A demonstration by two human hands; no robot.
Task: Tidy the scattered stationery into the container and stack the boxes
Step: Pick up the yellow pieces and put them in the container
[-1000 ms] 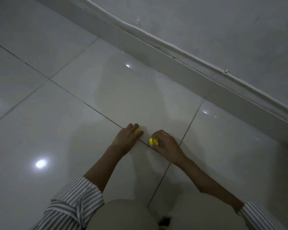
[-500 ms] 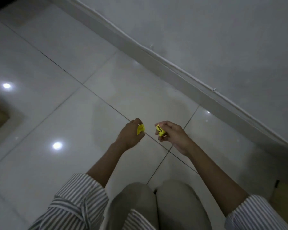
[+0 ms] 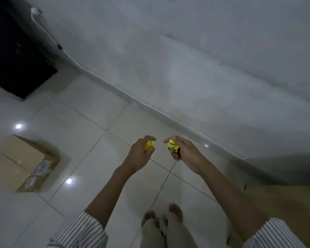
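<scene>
My left hand is raised above the tiled floor and closed around a small yellow piece of stationery, mostly hidden by the fingers. My right hand is beside it, a short gap apart, pinching a small yellow sharpener with a grey metal blade facing up. At the left, two brown cardboard boxes with white labels sit side by side on the floor, well away from both hands.
A white wall and baseboard run diagonally behind the hands. A dark doorway is at the upper left. A tan surface shows at the lower right. My bare feet stand on the tiles below.
Both hands lifted the yellow pieces off the floor and rose with them. The view pulled up and back from a crouch, bringing the boxes and doorway into sight.
</scene>
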